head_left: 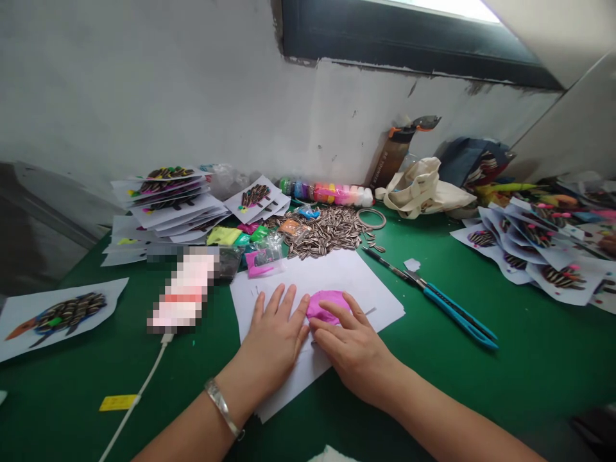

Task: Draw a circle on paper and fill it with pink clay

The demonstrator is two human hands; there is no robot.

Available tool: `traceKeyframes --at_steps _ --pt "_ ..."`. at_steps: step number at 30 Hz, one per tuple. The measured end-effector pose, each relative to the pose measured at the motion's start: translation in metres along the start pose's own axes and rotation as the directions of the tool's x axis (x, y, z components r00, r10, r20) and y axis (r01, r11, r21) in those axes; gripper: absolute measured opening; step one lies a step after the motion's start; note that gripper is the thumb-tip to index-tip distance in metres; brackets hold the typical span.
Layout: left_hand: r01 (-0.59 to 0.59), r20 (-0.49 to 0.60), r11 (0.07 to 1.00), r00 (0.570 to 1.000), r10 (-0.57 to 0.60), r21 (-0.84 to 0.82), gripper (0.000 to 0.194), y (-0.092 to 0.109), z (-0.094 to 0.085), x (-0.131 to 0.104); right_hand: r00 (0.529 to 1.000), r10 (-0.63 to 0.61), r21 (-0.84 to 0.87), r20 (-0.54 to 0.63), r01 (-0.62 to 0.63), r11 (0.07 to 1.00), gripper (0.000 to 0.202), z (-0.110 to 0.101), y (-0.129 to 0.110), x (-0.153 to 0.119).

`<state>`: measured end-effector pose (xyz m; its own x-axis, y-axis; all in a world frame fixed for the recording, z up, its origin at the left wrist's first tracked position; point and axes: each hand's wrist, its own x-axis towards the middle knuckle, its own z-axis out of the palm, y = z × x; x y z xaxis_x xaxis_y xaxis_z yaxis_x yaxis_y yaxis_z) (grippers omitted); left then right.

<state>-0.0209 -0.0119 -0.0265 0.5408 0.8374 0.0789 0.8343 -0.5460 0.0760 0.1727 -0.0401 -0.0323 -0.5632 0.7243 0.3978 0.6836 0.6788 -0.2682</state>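
A flat, rounded piece of pink clay (329, 307) lies on a stack of white paper (359, 276) in the middle of the green table. My left hand (275, 340) rests flat on the paper, its fingers spread and its index fingertip at the clay's left edge. From the right, my right hand (353, 343) reaches over the clay with its fingers apart, touching its lower part. Neither hand holds anything. Beyond the paper lies a pile of striped sunflower seeds (327, 230), beside small bags of coloured clay (224, 236).
Blue scissors (457, 314) and a pen (387, 263) lie right of the paper. A phone (185, 289) with a white cable is on the left. Seed pictures are stacked at back left (183, 215) and right (529, 244). A bottle (392, 157) leans against the wall.
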Motion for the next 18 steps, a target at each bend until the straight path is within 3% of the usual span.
traceKeyframes --at_steps 6,13,18 --pt "0.013 0.029 1.000 0.999 -0.014 0.028 0.047 0.002 -0.001 0.000 0.991 0.056 0.057 -0.122 -0.049 0.997 0.024 -0.012 -0.001 0.000" --pt "0.005 0.017 1.000 1.000 -0.006 0.029 0.047 0.001 0.001 0.000 1.000 0.011 0.025 -0.027 -0.010 1.000 0.024 -0.005 -0.003 0.000" --pt "0.010 0.029 0.999 1.000 -0.011 0.036 0.048 0.002 0.000 0.000 0.993 0.053 0.073 -0.104 -0.045 0.996 0.025 -0.015 0.000 -0.003"
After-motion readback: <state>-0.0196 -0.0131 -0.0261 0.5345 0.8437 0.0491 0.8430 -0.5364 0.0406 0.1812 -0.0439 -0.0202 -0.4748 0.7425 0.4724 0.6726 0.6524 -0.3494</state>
